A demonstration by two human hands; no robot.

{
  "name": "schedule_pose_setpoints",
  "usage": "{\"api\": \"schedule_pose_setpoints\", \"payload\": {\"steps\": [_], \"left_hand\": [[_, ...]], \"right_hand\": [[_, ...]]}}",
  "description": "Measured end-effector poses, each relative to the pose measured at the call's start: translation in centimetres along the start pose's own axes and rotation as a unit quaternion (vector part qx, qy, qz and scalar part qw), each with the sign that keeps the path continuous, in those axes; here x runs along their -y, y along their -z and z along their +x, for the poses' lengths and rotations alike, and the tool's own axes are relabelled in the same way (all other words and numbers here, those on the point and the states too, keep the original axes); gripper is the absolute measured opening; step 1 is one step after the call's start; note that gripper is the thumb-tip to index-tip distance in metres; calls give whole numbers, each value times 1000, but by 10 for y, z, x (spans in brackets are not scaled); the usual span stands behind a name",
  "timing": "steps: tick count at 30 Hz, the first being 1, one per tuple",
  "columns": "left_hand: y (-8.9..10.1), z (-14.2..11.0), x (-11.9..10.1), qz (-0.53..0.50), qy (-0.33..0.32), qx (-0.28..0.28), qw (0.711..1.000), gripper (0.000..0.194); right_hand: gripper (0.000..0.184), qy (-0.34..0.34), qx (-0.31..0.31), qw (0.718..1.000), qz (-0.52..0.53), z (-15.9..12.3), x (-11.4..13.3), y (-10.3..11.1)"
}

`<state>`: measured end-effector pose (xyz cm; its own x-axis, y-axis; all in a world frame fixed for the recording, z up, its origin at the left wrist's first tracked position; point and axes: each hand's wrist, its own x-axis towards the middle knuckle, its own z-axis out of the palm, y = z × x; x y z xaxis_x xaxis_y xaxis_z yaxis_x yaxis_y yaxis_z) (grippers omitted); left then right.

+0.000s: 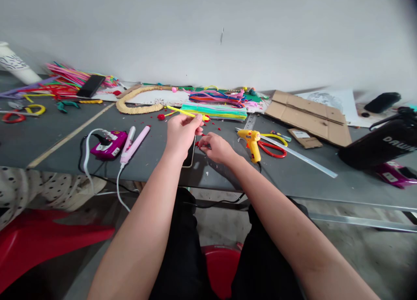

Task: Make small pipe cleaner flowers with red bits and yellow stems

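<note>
My left hand (182, 130) is raised over the grey table (325, 185), fingers pinched on a yellow pipe cleaner (182, 112) that sticks out to the left. My right hand (216, 147) rests on the table just right of it, fingers curled on small red bits (199, 144); what exactly it grips is too small to make out. A phone (190, 156) lies under the left hand. Red scraps (161, 116) are scattered in front of both hands.
A yellow glue gun (251, 141), red-and-yellow scissors (272, 147) and a metal ruler (302, 157) lie right of my hands. Pink hair straightener (134, 144) and magenta device (109, 144) lie left. Pipe-cleaner bundles (215, 110), cardboard (308, 115) and a black bag (381, 144) sit further back.
</note>
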<state>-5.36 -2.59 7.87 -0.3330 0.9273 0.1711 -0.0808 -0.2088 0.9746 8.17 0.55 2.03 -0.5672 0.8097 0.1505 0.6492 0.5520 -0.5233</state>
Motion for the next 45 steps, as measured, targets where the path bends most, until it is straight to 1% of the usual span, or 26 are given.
{"api": "schedule_pose_setpoints", "payload": {"steps": [4, 7, 10, 13, 16, 18, 20, 23, 26, 32, 35, 40, 45], "left_hand": [[-1, -1, -2, 4, 4, 2, 1000, 19], [-1, 0, -1, 6, 5, 3, 1000, 19], [-2, 0, -2, 6, 3, 6, 1000, 18], [-2, -1, -2, 2, 1, 8, 1000, 18], [-3, -1, -1, 3, 0, 9, 1000, 17], [-3, 0, 1, 3, -3, 11, 1000, 17], [-3, 0, 2, 3, -5, 13, 1000, 17], [-3, 1, 3, 8, -2, 12, 1000, 17], [-3, 1, 3, 15, 2, 10, 1000, 18], [-5, 0, 2, 23, 6, 12, 1000, 18], [-6, -2, 1, 21, 5, 14, 1000, 18], [-9, -3, 1, 18, 8, 22, 1000, 17], [-12, -4, -1, 29, 13, 21, 999, 19]], "right_hand": [[10, -18, 8, 1000, -14, 1, 3, -5], [9, -21, -4, 1000, -7, 1, 5, -7], [11, -34, -27, 998, 42, 0, 5, -2], [12, -62, -32, 992, 106, -4, 2, 6], [11, -62, -47, 987, 138, -8, -1, 13], [10, -55, -69, 988, 130, -11, -3, 15], [10, -49, -77, 989, 120, -13, -4, 18], [14, -43, -52, 992, 105, -19, -7, 22], [17, -40, -33, 996, 70, -28, -10, 27], [12, -34, -32, 998, -34, -47, -19, 35], [8, -18, -34, 996, -74, -53, -23, 36], [10, -5, -35, 996, -86, -58, -28, 37], [18, 20, 9, 996, -87, -61, -32, 38]]}}
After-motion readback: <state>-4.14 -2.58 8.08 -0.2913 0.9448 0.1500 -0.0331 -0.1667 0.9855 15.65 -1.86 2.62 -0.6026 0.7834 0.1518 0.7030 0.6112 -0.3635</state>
